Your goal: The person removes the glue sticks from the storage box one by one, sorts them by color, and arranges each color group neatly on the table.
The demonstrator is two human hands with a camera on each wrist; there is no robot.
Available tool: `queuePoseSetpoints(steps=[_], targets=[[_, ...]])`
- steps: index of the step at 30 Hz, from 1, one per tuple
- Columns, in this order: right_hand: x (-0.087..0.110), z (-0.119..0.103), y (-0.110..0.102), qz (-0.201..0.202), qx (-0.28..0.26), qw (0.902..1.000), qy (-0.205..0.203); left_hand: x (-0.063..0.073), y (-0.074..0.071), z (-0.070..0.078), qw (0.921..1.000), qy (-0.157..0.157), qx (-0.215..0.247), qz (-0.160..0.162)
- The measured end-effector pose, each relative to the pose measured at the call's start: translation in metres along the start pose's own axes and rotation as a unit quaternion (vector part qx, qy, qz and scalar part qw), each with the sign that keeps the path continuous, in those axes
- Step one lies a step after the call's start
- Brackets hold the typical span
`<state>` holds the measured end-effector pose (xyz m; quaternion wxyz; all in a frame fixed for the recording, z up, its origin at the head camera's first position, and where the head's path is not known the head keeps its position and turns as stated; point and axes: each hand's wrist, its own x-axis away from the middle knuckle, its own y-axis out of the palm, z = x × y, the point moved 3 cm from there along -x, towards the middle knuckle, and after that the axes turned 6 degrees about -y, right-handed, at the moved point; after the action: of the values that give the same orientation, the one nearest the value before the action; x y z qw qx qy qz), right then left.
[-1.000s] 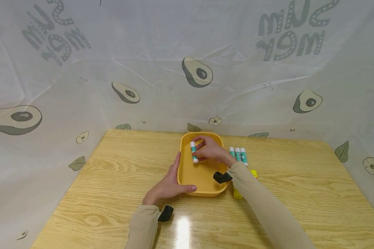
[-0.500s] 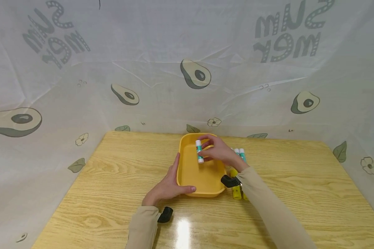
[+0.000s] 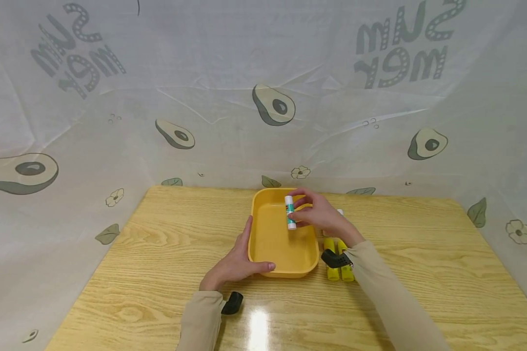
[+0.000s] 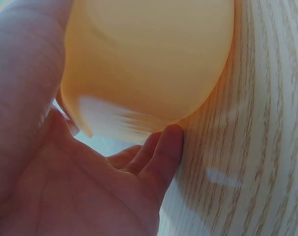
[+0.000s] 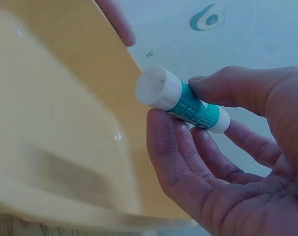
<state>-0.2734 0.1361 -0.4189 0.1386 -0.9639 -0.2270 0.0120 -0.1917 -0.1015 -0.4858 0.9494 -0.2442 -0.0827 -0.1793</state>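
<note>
My right hand (image 3: 318,214) pinches a white-and-teal glue stick (image 3: 291,213) between thumb and fingers, holding it above the right half of a yellow plastic tray (image 3: 270,248). In the right wrist view the glue stick (image 5: 188,105) lies across the fingers, its round white end facing the tray (image 5: 55,113). My left hand (image 3: 234,263) grips the tray's left side, the thumb over the rim near the front corner and the fingers against the outer wall. From the left wrist camera, fingertips of the left hand (image 4: 109,182) touch the tray's wall (image 4: 154,64).
Two yellow tubes (image 3: 333,274) lie right of the tray, partly behind the right wrist. Beyond them a white cap (image 3: 340,212) shows past my right hand; the rest there is hidden. A wooden table (image 3: 158,253) bears everything, with a printed sheet (image 3: 219,97) hanging behind.
My right hand has moved right over the tray with the glue stick. It now hides most of the row of glue sticks and uncovers more of the yellow tubes. My left hand stays put.
</note>
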Motion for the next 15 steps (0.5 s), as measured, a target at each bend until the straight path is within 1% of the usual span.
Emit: queuePoseSetpoints(steps=[7,15], targets=[[0.01,0.001,-0.01,0.014,0.017,0.9997,-0.009,-0.002,0.001,-0.001,1.0,-0.002,0.003,0.0],[0.022,0.003,-0.022,0.016,0.011,0.9996,-0.018,-0.001,0.001,-0.002,0.9999,-0.008,-0.004,0.005]])
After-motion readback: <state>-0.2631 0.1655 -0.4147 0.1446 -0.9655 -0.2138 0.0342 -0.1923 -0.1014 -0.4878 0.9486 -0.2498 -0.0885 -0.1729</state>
